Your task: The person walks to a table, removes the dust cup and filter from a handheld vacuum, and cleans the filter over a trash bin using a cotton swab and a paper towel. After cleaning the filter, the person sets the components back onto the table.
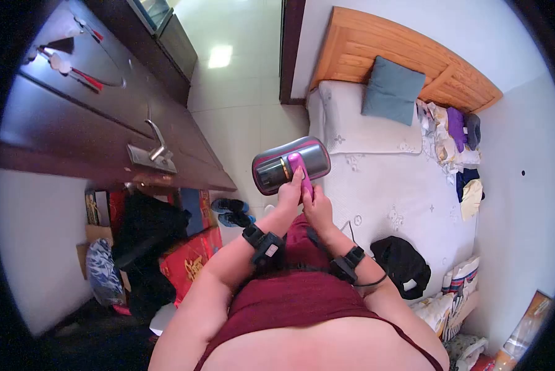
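A handheld mattress vacuum [319,158] with a grey body, a dark see-through dust cup and a pink handle is held up in front of me, near the foot of the doorway side of the bed. My left hand [290,193] is closed on the handle, its thumb lying along the pink part. Lower on the same handle, my right hand [318,207] is wrapped round its end. The vacuum's underside is hidden. Black devices are strapped on both wrists, and a thin dark cable runs near the right one.
To the right is a bed with a white patterned mattress [407,191], a grey-blue cushion [393,90], folded clothes and a black garment [402,266]. A dark door [104,117] with a metal handle stands left. Shoes [233,211], red boxes and bags lie below it.
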### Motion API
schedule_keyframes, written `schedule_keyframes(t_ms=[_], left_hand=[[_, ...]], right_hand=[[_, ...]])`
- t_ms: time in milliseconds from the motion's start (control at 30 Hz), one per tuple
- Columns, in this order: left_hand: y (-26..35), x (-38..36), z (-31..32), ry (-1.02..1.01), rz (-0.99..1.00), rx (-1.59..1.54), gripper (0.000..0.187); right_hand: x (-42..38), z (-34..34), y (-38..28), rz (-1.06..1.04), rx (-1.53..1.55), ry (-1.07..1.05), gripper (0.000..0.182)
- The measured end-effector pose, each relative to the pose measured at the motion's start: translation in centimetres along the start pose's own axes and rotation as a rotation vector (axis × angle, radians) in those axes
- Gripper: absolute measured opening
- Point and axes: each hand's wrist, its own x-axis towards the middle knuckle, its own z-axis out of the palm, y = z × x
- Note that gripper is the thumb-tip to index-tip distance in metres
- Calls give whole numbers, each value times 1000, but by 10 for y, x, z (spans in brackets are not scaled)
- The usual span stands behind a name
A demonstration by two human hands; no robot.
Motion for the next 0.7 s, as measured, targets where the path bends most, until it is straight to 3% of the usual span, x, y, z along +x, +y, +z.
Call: schedule_keyframes(t_ms=[67, 100, 333, 633, 700], left_hand=[[1, -9, 1, -21, -9, -73, 54], [84, 44, -11, -49, 118, -46, 54], [138, 86, -26, -104, 119, -148, 44], [275, 184, -27, -37, 196, -147, 44], [307, 208, -28, -82, 305, -81, 40]], right_hand=[[-6, -8, -11, -28, -9, 32, 49], [78, 24, -54, -146, 22, 91, 48], [142, 36, -95, -202, -18, 21, 47], [316, 68, -160, -222, -11, -132, 42], [362, 74, -172, -230, -8, -157, 42]])
